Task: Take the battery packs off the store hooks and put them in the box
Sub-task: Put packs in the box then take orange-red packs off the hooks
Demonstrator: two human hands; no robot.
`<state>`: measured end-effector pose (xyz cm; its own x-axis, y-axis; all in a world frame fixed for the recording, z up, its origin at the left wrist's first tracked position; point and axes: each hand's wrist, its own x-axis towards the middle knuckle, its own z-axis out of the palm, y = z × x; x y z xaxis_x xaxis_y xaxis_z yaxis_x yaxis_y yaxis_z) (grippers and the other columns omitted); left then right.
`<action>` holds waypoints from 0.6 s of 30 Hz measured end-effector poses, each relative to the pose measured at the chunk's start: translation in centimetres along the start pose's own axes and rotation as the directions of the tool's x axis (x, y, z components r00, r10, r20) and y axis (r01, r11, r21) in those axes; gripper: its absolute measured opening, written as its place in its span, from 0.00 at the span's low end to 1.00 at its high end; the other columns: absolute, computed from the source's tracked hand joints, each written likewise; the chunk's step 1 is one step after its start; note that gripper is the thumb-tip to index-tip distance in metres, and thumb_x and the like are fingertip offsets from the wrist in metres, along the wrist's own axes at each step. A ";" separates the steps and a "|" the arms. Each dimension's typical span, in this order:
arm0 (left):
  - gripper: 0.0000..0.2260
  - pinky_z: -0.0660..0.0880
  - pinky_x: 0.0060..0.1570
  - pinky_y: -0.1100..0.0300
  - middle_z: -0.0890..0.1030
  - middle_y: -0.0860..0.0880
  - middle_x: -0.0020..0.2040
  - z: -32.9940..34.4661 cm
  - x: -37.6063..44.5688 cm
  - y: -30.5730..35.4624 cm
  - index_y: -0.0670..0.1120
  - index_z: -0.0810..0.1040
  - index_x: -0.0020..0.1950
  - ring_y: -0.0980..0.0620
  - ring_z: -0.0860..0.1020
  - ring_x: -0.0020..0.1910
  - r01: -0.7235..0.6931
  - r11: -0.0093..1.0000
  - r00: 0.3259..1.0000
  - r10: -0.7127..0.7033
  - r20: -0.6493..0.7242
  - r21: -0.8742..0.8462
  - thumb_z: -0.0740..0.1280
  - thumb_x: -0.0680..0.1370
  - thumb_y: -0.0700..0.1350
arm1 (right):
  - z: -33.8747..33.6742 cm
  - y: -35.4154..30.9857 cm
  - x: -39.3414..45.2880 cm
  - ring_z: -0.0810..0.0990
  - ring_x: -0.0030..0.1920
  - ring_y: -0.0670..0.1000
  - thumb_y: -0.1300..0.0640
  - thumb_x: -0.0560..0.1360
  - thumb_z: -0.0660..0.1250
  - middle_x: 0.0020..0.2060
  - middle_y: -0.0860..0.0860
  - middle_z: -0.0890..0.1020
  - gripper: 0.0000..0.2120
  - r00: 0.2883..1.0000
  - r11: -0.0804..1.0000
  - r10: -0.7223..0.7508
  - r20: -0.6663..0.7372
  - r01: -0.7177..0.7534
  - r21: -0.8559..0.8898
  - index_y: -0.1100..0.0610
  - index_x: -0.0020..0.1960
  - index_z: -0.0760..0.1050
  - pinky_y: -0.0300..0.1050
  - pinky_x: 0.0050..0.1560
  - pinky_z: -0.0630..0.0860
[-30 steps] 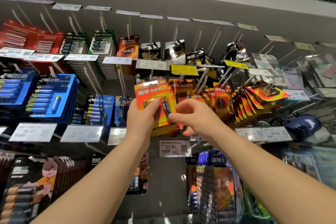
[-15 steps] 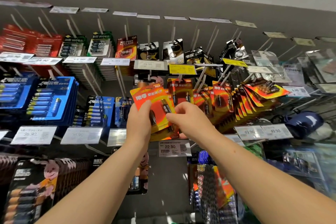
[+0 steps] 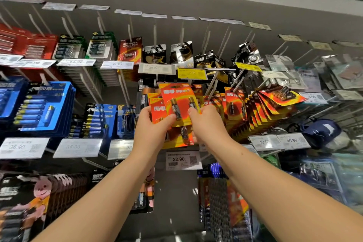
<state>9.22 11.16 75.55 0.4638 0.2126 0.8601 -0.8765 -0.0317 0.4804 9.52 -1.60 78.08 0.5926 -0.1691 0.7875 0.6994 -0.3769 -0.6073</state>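
- Both hands are reaching up to the store wall of hooks, meeting at an orange battery pack (image 3: 177, 102).
- The left hand (image 3: 151, 129) is gripping the pack's lower left side, thumb lying across the front, with a second orange pack (image 3: 157, 110) fanned out behind it.
- The right hand (image 3: 208, 124) is pinching the front pack's right edge, fingers curling round it.
- The held packs are sitting in front of the row of orange packs (image 3: 255, 108) hanging to the right.
- A price tag (image 3: 182, 160) is showing just below the hands.
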 end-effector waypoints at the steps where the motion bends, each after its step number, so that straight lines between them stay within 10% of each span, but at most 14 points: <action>1: 0.17 0.79 0.51 0.53 0.80 0.52 0.55 0.0 0.1 0.0 0.51 0.70 0.62 0.53 0.80 0.53 -0.011 1.000 1.000 0.011 0.000 0.018 0.72 0.77 0.45 | -0.1 -0.1 0.1 0.80 0.48 0.56 0.48 0.81 0.59 0.53 0.57 0.77 0.21 0.999 0.998 0.032 -0.008 -0.032 0.045 0.60 0.68 0.62 0.51 0.39 0.81; 6: 0.16 0.73 0.36 0.65 0.76 0.56 0.50 -0.9 1.0 0.2 0.50 0.68 0.64 0.59 0.78 0.48 -0.036 0.999 0.998 0.038 -0.057 0.034 0.68 0.79 0.43 | -2.3 0.0 0.9 0.84 0.42 0.55 0.53 0.82 0.60 0.50 0.55 0.76 0.12 0.996 0.973 0.086 -0.009 -0.082 0.216 0.55 0.61 0.62 0.45 0.32 0.81; 18: 0.17 0.73 0.32 0.70 0.75 0.58 0.50 -1.7 2.1 0.8 0.52 0.66 0.63 0.59 0.78 0.46 -0.063 0.998 0.996 0.064 -0.055 0.017 0.69 0.79 0.43 | -2.1 -0.7 3.9 0.81 0.37 0.52 0.57 0.82 0.60 0.67 0.62 0.71 0.27 0.985 0.940 0.168 0.028 -0.168 0.296 0.59 0.77 0.54 0.43 0.31 0.82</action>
<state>9.29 13.24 77.43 0.3987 0.2639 0.8783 -0.9018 -0.0615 0.4279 10.53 -3.94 81.83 0.7125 -0.2041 0.6713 0.6761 -0.0561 -0.7347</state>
